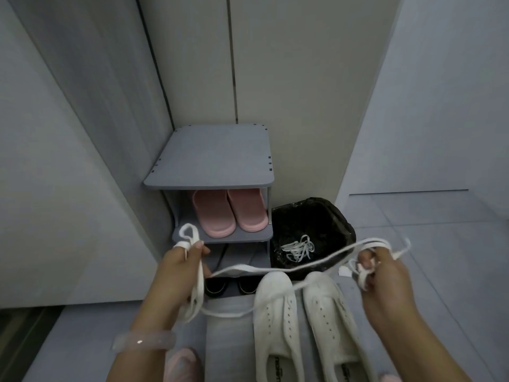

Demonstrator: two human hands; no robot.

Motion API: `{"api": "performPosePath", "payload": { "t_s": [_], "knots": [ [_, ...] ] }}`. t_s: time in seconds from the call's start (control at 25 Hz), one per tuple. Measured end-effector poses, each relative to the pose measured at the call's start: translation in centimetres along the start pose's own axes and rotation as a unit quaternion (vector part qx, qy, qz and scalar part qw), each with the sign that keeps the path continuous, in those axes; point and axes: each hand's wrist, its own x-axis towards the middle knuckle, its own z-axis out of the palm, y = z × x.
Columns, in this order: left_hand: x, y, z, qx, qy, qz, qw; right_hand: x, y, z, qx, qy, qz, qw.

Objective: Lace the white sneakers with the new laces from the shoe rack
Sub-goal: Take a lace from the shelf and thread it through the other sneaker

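Your left hand [181, 267] is curled round a bunch of white laces [248, 269], with a loop standing up above the knuckles and more lace hanging down past your palm. Your right hand [385, 274] pinches the other end of the same laces, with a few turns wound round its fingers and a loose tip sticking out to the right. Between your two hands one strand sags across the air, passing above the toes of the white sneakers [303, 321]; a second strand droops lower, from your left hand to the left sneaker.

The two sneakers lie side by side on the floor [413, 244], toes toward the shoe rack [212, 161], their eyelets bare. The rack stands in the corner against the wall. Its middle shelf carries a pair of pink slippers [230, 210], and dark shoes [231, 285] sit at its bottom level, just beyond the left sneaker's toe. Just right of the rack is a bin with a black liner [311, 216], and a tangle of old white laces [297, 248] lies inside it. A pale bangle [143, 341] circles your left wrist.
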Motion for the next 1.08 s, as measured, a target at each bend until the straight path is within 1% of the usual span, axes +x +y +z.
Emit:
{"api": "performPosePath", "payload": {
  "t_s": [0.04, 0.08, 0.16, 0.24, 0.28, 0.32, 0.4, 0.44, 0.48, 0.52, 0.56, 0.6, 0.64, 0.68, 0.72, 0.8, 0.88, 0.92, 0.96, 1.0, 1.08],
  "knots": [
    [0.0, -0.1, -0.4, 0.004, 0.022, 0.004, 1.000, 0.3, -0.7, -0.2, 0.008, -0.002, -0.010, 1.000],
    [0.0, -0.1, -0.5, 0.011, 0.034, 0.006, 0.999, 0.2, -1.0, -0.2, -0.017, -0.019, -0.015, 1.000],
    [-0.5, 0.0, -0.2, 0.029, 0.010, 0.015, 0.999, -0.4, -0.4, 0.5, -0.110, -0.084, -0.005, 0.990],
    [-0.9, 0.8, -0.1, 0.027, -0.022, 0.030, 0.999, -1.2, 0.7, 1.3, -0.196, -0.157, 0.019, 0.968],
    [-0.9, 1.5, -0.5, 0.024, -0.016, 0.040, 0.999, -1.2, 1.1, 1.5, -0.211, -0.157, 0.019, 0.965],
    [-0.8, 2.5, -1.4, 0.028, 0.009, 0.053, 0.998, -1.0, 1.0, 1.4, -0.193, -0.122, 0.016, 0.973],
    [-0.4, 4.3, -4.1, 0.072, 0.077, 0.093, 0.990, 0.1, -0.1, 0.6, -0.077, -0.018, 0.017, 0.997],
    [-0.2, 5.0, -5.7, 0.108, 0.105, 0.112, 0.982, 0.8, -0.9, -0.2, -0.013, 0.024, 0.021, 0.999],
    [-0.1, 5.4, -7.3, 0.143, 0.130, 0.123, 0.973, 1.2, -1.7, -1.0, 0.029, 0.051, 0.026, 0.998],
    [0.0, 5.6, -8.8, 0.169, 0.151, 0.124, 0.966, 1.5, -2.1, -1.7, 0.031, 0.062, 0.028, 0.997],
    [0.0, 5.6, -10.0, 0.183, 0.165, 0.121, 0.961, 1.7, -2.2, -2.1, -0.001, 0.055, 0.027, 0.998],
    [0.0, 5.6, -10.8, 0.192, 0.173, 0.119, 0.959, 1.8, -2.1, -2.3, -0.055, 0.033, 0.026, 0.998],
    [-0.3, 5.7, -11.1, 0.203, 0.174, 0.118, 0.956, 1.5, -1.9, -2.2, -0.126, -0.007, 0.024, 0.992],
    [-0.6, 5.9, -11.1, 0.220, 0.164, 0.117, 0.954, 1.2, -1.5, -2.1, -0.207, -0.057, 0.023, 0.976],
    [-1.1, 6.1, -10.8, 0.239, 0.150, 0.118, 0.952, 0.7, -1.2, -2.0, -0.294, -0.108, 0.021, 0.949],
    [-1.8, 6.4, -9.8, 0.272, 0.125, 0.132, 0.945, -0.3, -0.8, -1.9, -0.439, -0.202, 0.012, 0.875],
    [-2.4, 6.6, -8.3, 0.249, 0.109, 0.146, 0.951, -1.2, -0.6, -2.1, -0.504, -0.305, 0.013, 0.808],
    [-2.6, 6.5, -7.6, 0.208, 0.090, 0.146, 0.963, -1.5, -0.4, -2.1, -0.521, -0.348, 0.006, 0.779],
    [-2.8, 6.4, -6.6, 0.165, 0.056, 0.139, 0.975, -1.7, -0.3, -2.0, -0.536, -0.375, -0.007, 0.757],
    [-3.2, 6.3, -5.5, 0.127, 0.012, 0.130, 0.983, -1.8, 0.0, -1.9, -0.554, -0.383, -0.030, 0.738],
    [-4.3, 6.4, -3.4, 0.057, -0.084, 0.108, 0.989, -1.7, 0.8, -1.6, -0.605, -0.372, -0.092, 0.698]
  ]
}}
